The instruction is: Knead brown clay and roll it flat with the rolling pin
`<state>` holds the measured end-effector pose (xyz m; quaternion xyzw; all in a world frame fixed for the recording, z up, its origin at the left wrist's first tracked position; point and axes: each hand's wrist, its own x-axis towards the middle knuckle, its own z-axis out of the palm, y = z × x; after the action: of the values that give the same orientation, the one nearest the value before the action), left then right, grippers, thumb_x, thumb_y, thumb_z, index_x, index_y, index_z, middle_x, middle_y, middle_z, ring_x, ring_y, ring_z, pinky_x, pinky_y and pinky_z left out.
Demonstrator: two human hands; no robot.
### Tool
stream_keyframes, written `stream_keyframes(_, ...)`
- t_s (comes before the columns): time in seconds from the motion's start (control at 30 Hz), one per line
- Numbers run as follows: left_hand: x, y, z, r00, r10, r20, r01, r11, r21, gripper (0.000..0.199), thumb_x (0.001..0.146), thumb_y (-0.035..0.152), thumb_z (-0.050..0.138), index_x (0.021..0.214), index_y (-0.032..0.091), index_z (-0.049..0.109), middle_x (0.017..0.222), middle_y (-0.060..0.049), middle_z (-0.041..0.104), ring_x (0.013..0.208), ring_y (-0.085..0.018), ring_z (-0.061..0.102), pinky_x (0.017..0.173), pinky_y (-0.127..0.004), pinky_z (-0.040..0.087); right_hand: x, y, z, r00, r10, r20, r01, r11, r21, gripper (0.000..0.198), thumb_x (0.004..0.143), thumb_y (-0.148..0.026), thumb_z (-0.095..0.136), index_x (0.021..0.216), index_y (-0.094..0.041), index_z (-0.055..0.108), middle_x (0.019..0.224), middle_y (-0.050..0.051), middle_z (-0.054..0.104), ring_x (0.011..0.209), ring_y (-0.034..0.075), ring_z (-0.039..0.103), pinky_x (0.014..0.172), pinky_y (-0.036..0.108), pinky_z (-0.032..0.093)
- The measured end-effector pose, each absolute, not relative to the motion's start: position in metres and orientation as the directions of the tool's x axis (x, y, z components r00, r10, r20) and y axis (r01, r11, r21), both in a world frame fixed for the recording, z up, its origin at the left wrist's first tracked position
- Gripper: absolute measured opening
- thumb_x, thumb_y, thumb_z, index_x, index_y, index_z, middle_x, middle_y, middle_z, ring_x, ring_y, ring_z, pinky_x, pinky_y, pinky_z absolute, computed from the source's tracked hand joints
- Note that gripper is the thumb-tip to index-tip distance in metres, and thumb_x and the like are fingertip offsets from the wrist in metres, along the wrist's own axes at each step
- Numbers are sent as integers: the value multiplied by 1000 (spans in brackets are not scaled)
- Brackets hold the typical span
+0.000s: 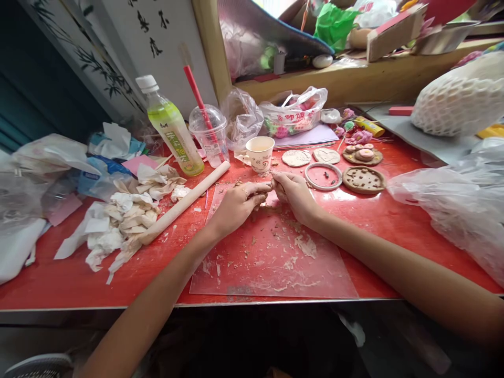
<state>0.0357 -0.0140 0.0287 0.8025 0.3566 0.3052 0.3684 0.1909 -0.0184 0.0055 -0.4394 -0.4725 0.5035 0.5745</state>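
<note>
My left hand [239, 206] and my right hand [295, 195] meet above a clear plastic sheet [271, 281] on the red table. Their fingertips come together, and whatever lies between them is too small and hidden to make out. The right thumb and fingers form a pinch; the left fingers are curled inward. Crumbs and thin flakes of clay [306, 245] are scattered over the sheet. Just beyond the fingers stands a paper cup [260, 156]. A pale ring [323, 177] with small dark bits inside lies right of my right hand, beside a round clay piece with brown dots [364, 179].
Left of the hands lies a rolling pin [189, 202] by crumpled tissues [128, 215]. A drink bottle [173, 128] and a plastic cup with red straw [208, 137] stand behind. Flat clay discs [296, 158], a decorated clay piece [362, 154] and plastic bags [452, 205] are farther right.
</note>
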Motion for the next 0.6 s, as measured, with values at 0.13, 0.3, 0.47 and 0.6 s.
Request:
stream_keyframes(0.13,26,-2,36,434,875,214,146,-303,942,19,85,18,53,101,16,63,77,-2,61,61,-8,54,57,-21,46,191,-19,6,39,995,88,-146,93,-985,30,84,-26,46,56,-17,45,44,-8,29,41,5,21,41,23,14)
stream_keyframes(0.3,14,21,34,206,873,441,184,-478,859,16,83,17,55,97,17,63,91,-3,64,77,-10,59,69,-22,49,190,-19,8,43,997,64,-130,70,-989,31,85,-26,46,56,-17,46,44,-8,28,40,5,21,41,24,13)
stream_keyframes(0.47,13,28,25,376,783,496,480,-622,619,21,84,13,51,97,18,67,97,-4,69,89,-14,62,85,-29,48,190,-20,6,37,996,82,-117,86,-989,30,85,-26,46,57,-17,46,44,-7,28,40,5,21,41,24,13)
stream_keyframes(0.6,13,27,20,455,763,459,525,-647,553,30,82,7,47,99,19,68,105,-3,69,99,-15,62,93,-32,47,190,-20,5,29,996,88,-107,91,-990,29,85,-28,46,58,-17,47,45,-7,28,40,6,21,41,24,13)
